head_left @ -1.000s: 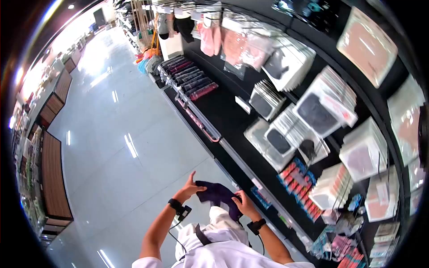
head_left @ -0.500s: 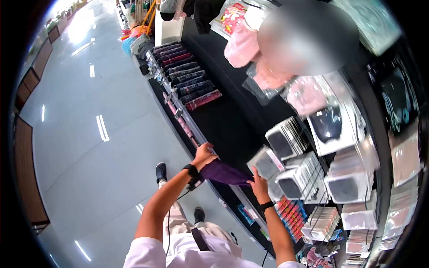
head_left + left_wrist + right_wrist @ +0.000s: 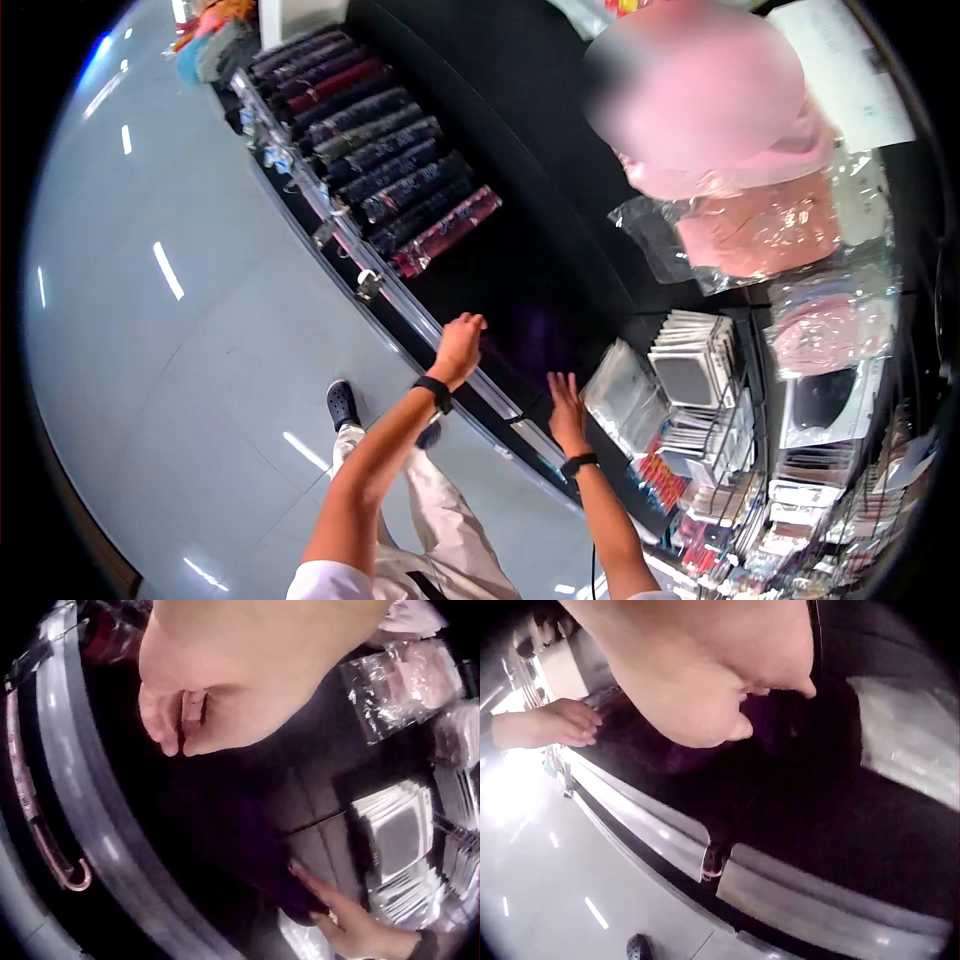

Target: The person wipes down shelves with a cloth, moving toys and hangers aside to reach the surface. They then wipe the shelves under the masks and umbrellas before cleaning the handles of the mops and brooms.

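Note:
A dark purple piece of cloth (image 3: 540,335) lies stretched out low over the black shelf, its outline faint against it. At its end nearer the rail is my left hand (image 3: 460,350), fingers curled and thumb drawn to them; in the left wrist view that hand (image 3: 217,675) pinches at the cloth's dark end. My right hand (image 3: 567,415) is at the other end with fingers straight and apart. The left wrist view shows its thumb and forefinger (image 3: 319,889) to either side of the cloth's edge. Purple fabric (image 3: 769,724) shows past the right fingertips in the right wrist view.
A row of rolled, patterned bundles (image 3: 390,165) lies farther along the shelf. A clear rail (image 3: 400,300) edges its front, with a crook handle (image 3: 79,881) below it. Stacked flat packs (image 3: 690,365) and bagged pink goods (image 3: 760,235) hang at the right. Grey floor (image 3: 150,350) extends left.
The purple cloth has gone from in front of the body, held between both hands, down onto the shelf. The right fingers have straightened. The person has leaned closer to the shelf.

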Action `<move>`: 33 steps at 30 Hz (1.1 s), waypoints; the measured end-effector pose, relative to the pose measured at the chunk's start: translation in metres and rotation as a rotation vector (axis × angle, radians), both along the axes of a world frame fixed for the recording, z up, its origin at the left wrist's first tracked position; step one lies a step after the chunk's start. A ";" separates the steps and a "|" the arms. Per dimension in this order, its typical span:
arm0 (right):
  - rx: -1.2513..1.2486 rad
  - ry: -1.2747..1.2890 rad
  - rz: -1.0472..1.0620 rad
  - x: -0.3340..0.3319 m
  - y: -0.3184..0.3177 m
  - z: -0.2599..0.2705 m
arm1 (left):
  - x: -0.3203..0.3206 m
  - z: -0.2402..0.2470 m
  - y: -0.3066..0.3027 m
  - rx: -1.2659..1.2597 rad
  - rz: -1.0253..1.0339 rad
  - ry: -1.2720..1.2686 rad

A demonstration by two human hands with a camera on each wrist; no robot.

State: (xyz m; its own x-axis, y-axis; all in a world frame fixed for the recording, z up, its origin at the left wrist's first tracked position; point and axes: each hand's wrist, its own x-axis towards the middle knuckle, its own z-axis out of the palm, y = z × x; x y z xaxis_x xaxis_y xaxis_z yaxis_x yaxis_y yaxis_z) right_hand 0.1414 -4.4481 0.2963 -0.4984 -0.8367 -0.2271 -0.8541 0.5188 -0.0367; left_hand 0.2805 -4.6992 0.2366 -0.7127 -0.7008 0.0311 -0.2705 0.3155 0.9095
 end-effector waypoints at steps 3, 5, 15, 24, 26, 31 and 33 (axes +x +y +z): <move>0.008 -0.072 -0.026 0.007 -0.001 -0.053 | 0.005 0.004 -0.005 -0.110 -0.186 -0.239; -0.221 -0.180 -0.089 0.014 -0.012 -0.059 | -0.004 0.007 0.008 -0.151 -0.318 -0.302; -0.167 0.058 -0.152 -0.043 -0.053 -0.103 | -0.119 -0.063 0.034 -0.724 -0.578 -0.509; -0.180 0.222 -0.208 -0.138 -0.060 -0.111 | -0.225 -0.060 0.031 -0.821 -0.509 -0.405; -0.182 0.235 -0.234 -0.155 -0.056 -0.113 | -0.241 -0.060 0.036 -0.841 -0.483 -0.415; -0.134 0.273 -0.254 -0.131 -0.062 -0.119 | -0.227 -0.056 0.031 -0.840 -0.496 -0.411; -0.086 0.281 -0.273 -0.112 -0.067 -0.116 | -0.203 -0.055 0.024 -0.851 -0.513 -0.436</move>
